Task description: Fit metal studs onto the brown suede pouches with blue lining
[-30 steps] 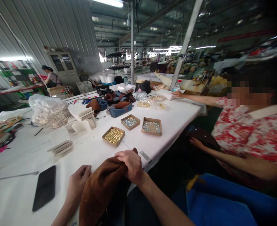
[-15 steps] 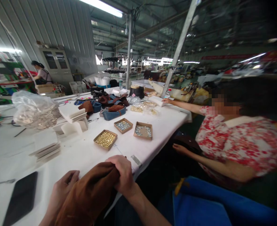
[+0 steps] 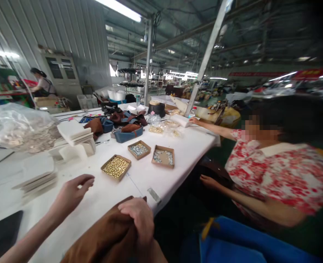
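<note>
- At the near edge of the long, white-covered table (image 3: 190, 142), the brown piece of soft, creased material (image 3: 101, 233) lies bunched at the bottom of the view; whether the table or the lap bears it, I cannot tell.
- The right hand (image 3: 139, 219) is clamped on the upper end of that piece, back of the hand up, fingers folded over the material.
- The left hand (image 3: 73, 190) is above the table, clear of the brown piece, its fingers loosely curved and the thumb a little apart from them.
- Nearest to the left hand is the square brown cardboard tray full of small gold-coloured pieces (image 3: 110, 176), not touched.
- Just beyond it stand two more cardboard trays (image 3: 162, 165) with small silver-coloured pieces, the right one partly bare inside.
- A flat black phone (image 3: 4, 232) lies at lower left, and a stack of flat, off-white pieces (image 3: 39, 179) beyond it.
- To the right sits a co-worker in a red-and-white patterned top (image 3: 276, 168), one arm stretched over the table.
</note>
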The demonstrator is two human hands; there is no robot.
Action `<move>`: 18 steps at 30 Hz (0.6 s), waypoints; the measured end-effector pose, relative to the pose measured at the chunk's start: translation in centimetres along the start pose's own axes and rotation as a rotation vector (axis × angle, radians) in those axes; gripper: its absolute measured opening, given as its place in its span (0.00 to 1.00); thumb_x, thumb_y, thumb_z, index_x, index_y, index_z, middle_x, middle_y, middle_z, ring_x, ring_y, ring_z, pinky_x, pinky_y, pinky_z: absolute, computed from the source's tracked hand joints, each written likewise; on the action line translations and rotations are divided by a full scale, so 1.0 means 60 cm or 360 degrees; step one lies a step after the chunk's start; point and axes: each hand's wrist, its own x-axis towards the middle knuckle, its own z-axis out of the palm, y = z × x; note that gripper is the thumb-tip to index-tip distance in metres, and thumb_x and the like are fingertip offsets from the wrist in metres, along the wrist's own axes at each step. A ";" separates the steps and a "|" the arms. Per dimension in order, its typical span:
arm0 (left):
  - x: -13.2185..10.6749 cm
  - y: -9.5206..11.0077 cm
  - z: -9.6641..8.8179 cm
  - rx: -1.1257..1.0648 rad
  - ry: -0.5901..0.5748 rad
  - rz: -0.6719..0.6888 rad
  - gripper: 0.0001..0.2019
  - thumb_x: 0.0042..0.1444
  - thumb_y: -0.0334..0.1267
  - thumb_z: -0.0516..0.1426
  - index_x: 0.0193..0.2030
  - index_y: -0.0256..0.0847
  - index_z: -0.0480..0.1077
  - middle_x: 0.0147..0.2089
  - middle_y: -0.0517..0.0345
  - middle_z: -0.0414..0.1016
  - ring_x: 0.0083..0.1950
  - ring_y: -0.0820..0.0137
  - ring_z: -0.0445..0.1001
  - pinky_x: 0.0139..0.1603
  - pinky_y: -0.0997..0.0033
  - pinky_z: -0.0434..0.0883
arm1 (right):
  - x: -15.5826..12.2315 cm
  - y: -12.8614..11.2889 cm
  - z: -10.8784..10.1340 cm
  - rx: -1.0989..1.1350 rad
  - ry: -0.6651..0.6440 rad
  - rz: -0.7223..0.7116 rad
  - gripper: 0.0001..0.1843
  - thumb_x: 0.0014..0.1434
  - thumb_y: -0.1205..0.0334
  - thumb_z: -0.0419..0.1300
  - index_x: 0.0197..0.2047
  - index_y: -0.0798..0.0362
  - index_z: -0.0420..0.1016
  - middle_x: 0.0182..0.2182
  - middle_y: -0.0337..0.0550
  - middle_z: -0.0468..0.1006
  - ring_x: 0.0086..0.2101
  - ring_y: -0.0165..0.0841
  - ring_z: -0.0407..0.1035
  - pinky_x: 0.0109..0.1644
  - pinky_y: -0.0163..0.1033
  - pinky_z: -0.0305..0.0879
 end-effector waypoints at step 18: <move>0.263 0.094 0.144 0.0995 -0.0522 -0.0237 0.16 0.76 0.50 0.68 0.54 0.38 0.80 0.53 0.51 0.84 0.53 0.59 0.85 0.60 0.50 0.85 | -0.023 0.006 -0.029 -0.0051 0.0014 0.0152 0.10 0.79 0.57 0.56 0.56 0.46 0.77 0.41 0.46 0.86 0.40 0.44 0.85 0.45 0.49 0.86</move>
